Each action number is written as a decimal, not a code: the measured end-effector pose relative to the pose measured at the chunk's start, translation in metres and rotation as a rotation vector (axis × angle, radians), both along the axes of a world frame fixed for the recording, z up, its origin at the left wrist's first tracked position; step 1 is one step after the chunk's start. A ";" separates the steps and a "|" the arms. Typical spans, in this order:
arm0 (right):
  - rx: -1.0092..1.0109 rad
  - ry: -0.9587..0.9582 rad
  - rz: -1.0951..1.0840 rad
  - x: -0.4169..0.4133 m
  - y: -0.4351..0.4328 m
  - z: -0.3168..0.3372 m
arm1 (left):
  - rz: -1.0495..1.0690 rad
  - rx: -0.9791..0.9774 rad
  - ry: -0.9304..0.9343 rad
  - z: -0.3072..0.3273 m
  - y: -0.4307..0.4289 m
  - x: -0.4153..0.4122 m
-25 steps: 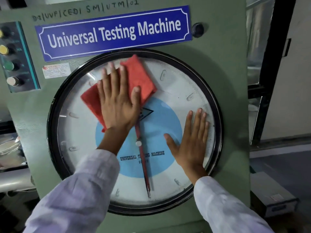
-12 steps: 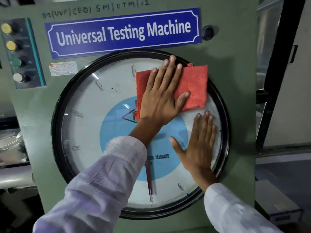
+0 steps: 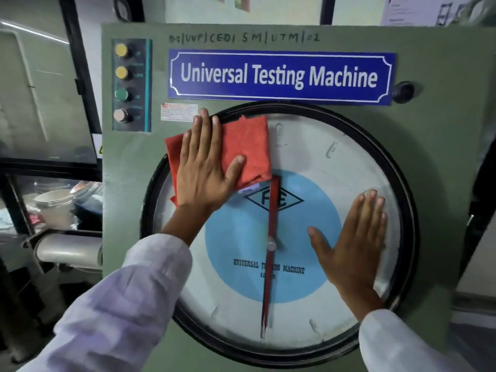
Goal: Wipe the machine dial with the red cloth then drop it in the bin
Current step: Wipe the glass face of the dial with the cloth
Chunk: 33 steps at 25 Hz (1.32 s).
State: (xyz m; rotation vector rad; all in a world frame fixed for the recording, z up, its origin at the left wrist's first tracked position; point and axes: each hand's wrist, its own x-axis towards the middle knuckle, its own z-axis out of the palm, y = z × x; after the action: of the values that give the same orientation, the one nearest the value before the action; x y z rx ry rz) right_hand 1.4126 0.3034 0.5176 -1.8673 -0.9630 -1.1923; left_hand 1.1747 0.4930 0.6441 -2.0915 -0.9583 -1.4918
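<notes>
The big round machine dial (image 3: 316,157) has a black rim, a white face, a blue centre and a red needle, and fills the green front panel. My left hand (image 3: 204,170) lies flat with fingers spread on the folded red cloth (image 3: 249,146), pressing it against the dial's upper left edge, partly over the rim. My right hand (image 3: 354,237) rests flat and bare on the glass at the dial's right side, holding nothing. No bin is identifiable in view.
A blue "Universal Testing Machine" sign (image 3: 279,76) sits above the dial. A strip of coloured push buttons (image 3: 123,84) is at the panel's upper left, a black knob (image 3: 402,92) at upper right. Left of the machine are a grey roller (image 3: 67,251) and a pale bucket (image 3: 53,205).
My left hand slid the red cloth from the dial's upper right across to its upper left edge. My right hand stayed flat on the right side. The view shifted so the machine sits further right.
</notes>
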 end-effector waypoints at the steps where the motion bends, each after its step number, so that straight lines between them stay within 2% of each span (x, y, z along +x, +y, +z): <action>1: -0.001 -0.001 -0.006 0.001 0.001 0.000 | -0.006 -0.004 -0.005 0.004 -0.005 0.008; 8: -0.011 0.002 -0.013 0.001 0.001 -0.002 | -0.224 0.131 0.113 0.032 -0.070 0.108; 11: -0.006 -0.014 -0.013 0.002 0.001 -0.004 | -0.269 0.178 0.136 0.035 -0.063 0.095; 17: 0.009 0.003 0.026 -0.002 -0.003 -0.002 | -0.110 0.022 -0.003 0.005 -0.018 0.029; 23: 0.018 0.044 0.000 -0.002 -0.003 -0.001 | -0.082 -0.035 -0.042 0.008 -0.034 0.056; 26: 0.045 0.147 -0.040 -0.008 -0.001 -0.010 | -0.133 0.063 0.041 0.012 -0.056 0.092; 33: 0.136 0.328 -0.076 -0.036 0.000 -0.049 | -0.350 0.318 0.414 -0.007 -0.124 0.182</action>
State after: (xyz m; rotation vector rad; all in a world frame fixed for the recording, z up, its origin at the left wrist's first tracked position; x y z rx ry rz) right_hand 1.3765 0.3033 0.4684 -1.9267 -0.6209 -0.9296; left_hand 1.3568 0.3685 0.6367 -2.2676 -0.1961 -1.1850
